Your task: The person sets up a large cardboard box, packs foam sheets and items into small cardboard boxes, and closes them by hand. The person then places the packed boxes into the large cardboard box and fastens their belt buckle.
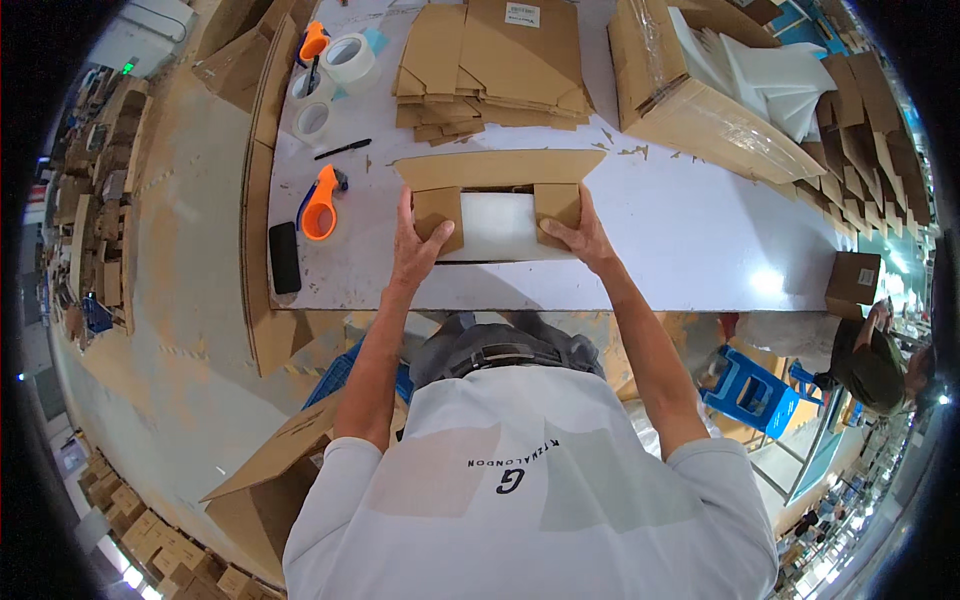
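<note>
both hands press the side flaps of the open brown cardboard box (498, 205): left hand (418, 245) flat, right hand (580, 238) flat; white contents inside are hard to make out.

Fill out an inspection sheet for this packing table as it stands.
Surface: white table, scuffed, tape scraps near the far edge.
Job's things: open cardboard box, far flap up, side flaps being folded in, white contents showing.
Clutter: orange tape dispenser, black pen, black phone, tape rolls, stack of flat cartons, large carton of white foam, small box.
Hands: left hand on left flap; right hand on right flap.
Cables: nothing seen.
Surroundings: blue stool, another person at right, stacked cartons around.
</note>
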`<state>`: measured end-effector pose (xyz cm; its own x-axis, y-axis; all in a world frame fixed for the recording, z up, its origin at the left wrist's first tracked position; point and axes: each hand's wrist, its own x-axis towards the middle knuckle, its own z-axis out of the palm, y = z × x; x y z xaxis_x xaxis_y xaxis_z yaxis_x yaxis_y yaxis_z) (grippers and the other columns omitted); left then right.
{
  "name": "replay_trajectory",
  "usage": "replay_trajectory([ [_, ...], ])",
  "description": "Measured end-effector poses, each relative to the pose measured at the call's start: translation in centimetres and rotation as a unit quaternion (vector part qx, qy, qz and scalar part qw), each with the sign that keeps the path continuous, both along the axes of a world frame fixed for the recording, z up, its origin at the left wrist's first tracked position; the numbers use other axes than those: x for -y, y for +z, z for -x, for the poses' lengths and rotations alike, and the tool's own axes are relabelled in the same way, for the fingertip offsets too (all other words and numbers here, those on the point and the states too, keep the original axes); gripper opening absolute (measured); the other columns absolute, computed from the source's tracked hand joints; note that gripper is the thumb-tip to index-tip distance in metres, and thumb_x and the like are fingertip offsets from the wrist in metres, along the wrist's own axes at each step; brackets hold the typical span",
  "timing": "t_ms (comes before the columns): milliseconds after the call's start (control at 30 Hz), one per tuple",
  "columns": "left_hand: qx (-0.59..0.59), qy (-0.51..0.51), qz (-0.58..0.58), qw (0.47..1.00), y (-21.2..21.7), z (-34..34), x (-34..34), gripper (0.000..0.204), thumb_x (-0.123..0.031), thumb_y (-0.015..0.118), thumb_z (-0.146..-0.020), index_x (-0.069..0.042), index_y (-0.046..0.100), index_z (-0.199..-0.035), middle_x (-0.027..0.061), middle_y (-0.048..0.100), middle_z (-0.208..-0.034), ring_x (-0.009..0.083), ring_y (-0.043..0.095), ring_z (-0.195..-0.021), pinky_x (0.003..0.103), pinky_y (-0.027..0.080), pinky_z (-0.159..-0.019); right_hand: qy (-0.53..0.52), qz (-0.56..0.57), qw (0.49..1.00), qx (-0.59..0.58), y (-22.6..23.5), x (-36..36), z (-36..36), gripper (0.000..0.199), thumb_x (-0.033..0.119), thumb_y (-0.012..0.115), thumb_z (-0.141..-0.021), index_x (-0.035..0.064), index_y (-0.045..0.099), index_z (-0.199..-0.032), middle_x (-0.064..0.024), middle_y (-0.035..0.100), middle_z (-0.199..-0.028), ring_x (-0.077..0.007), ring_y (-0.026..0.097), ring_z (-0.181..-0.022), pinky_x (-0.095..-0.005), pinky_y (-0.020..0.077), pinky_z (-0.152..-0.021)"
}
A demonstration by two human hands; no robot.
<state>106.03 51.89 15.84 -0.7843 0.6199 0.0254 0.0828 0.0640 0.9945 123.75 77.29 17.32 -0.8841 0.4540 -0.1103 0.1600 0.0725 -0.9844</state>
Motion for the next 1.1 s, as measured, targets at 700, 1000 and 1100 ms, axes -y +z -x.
replay_trajectory([
  [700,-0.384,-0.029,0.172,0.907,3.5,-7.9,-8.5,0.021,-0.019,0.079,-0.072,-0.010,0.064,-0.083,0.0086,0.056,-0.094,0.0303,0.053,-0.096,0.046,0.040,-0.083,-0.002,0.030,0.999,0.034,-0.2,-2.0,0.5,0.086,0.037,0.080,-0.084,0.0099,0.032,-0.150,-0.0162,0.048,-0.143,-0.0300,0.048,-0.130,-0.0448,0.0469,-0.103],
  [1000,-0.423,-0.028,0.032,0.905,8.0,-7.2,-4.8,0.010,-0.007,0.072,-0.078,-0.008,0.064,-0.082,0.0072,0.063,-0.092,0.0289,0.059,-0.085,0.042,0.047,-0.080,0.022,0.065,0.998,0.015,0.5,-1.3,0.4,0.086,0.031,0.080,-0.084,0.0118,0.029,-0.150,-0.0149,0.051,-0.135,-0.0261,0.050,-0.124,-0.0421,0.0471,-0.101],
  [1100,-0.299,0.078,0.045,0.950,9.3,-4.9,1.7,0.010,-0.006,0.071,-0.080,-0.007,0.067,-0.089,0.0032,0.065,-0.095,0.0232,0.060,-0.082,0.038,0.048,-0.082,0.012,0.036,0.999,0.038,0.2,-1.7,0.3,0.089,0.027,0.085,-0.079,0.0104,0.031,-0.148,-0.0176,0.051,-0.136,-0.0316,0.053,-0.124,-0.0438,0.0480,-0.103],
])
